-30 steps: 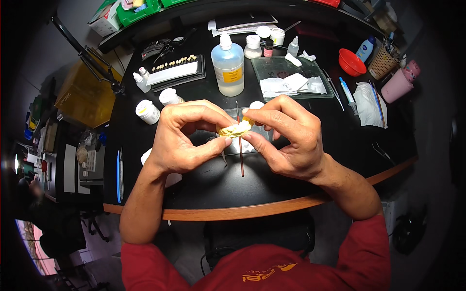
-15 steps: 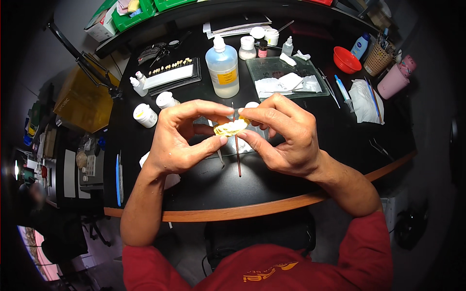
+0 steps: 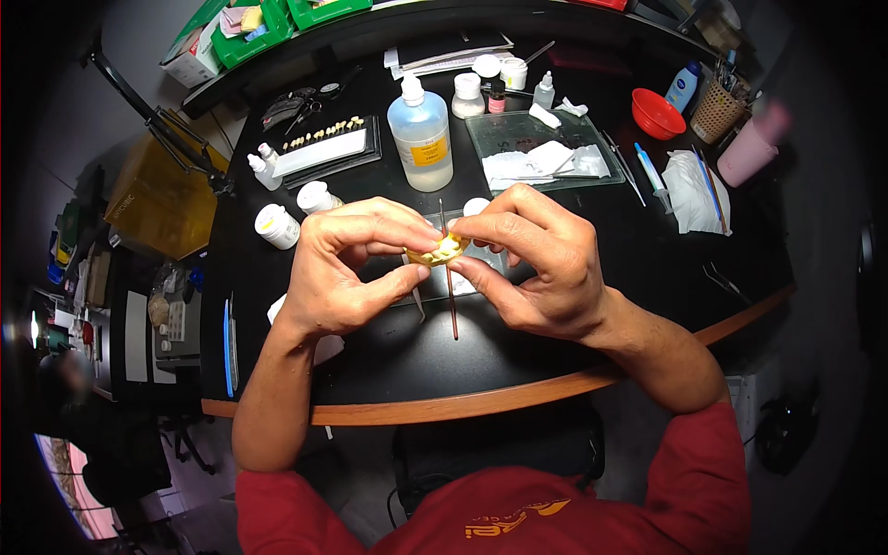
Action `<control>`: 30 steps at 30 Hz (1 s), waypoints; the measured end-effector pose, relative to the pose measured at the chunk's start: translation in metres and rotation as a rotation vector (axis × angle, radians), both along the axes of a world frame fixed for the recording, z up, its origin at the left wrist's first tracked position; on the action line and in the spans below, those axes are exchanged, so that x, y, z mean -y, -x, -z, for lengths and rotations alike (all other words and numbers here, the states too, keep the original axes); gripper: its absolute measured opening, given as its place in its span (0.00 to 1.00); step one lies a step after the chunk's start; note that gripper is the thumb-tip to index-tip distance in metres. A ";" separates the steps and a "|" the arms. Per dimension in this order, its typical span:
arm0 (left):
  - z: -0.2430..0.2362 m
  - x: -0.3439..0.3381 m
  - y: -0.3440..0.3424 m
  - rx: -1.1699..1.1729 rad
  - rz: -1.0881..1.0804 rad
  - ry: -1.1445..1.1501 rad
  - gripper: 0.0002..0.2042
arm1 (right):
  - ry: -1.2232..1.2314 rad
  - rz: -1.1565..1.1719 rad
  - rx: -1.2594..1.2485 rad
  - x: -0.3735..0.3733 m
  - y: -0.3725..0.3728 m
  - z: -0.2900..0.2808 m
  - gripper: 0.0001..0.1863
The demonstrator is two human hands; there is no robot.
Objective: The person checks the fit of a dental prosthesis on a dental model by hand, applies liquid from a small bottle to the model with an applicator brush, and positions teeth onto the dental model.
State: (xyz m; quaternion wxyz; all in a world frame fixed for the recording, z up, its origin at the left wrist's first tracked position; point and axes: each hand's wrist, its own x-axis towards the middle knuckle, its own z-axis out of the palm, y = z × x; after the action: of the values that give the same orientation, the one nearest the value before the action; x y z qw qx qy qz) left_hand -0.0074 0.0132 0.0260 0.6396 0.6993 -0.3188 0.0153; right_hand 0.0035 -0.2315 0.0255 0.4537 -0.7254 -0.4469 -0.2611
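Observation:
Over the middle of the black desk, my left hand (image 3: 351, 268) and my right hand (image 3: 532, 264) grip a small yellow dental model (image 3: 434, 255) with white tooth-like pieces between their fingertips. My left fingers rest on its top, with the thumb below. My right index finger and thumb hold its other side. Behind and beneath the model lies a thin brush with a red-brown handle (image 3: 453, 310), on or across a glass slab (image 3: 481, 275). Two white jars (image 3: 276, 226) stand beyond my left hand, and a large clear bottle (image 3: 421, 153) stands behind the model.
A shade guide (image 3: 319, 154), glass plate with tissues (image 3: 476, 139), red bowl (image 3: 658, 116), syringe (image 3: 650, 180), pen basket (image 3: 720, 116), pink container (image 3: 745, 153) and tweezers (image 3: 726, 282) surround the work area. A lamp arm (image 3: 153, 129) is at left. A person (image 3: 79, 421) sits far left.
My left fingers have come down onto the model's top, covering more of it. Both hands and the model have shifted slightly left.

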 end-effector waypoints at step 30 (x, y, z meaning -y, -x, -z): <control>-0.005 0.013 0.001 0.645 -0.240 -0.269 0.12 | 0.066 0.001 -0.079 0.001 -0.007 0.005 0.18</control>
State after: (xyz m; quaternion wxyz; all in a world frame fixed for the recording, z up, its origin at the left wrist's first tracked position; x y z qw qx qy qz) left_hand -0.0086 0.0000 0.0312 0.4021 0.7688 -0.4188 0.2679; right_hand 0.0102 -0.2329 0.0207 0.4469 -0.7500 -0.4365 -0.2175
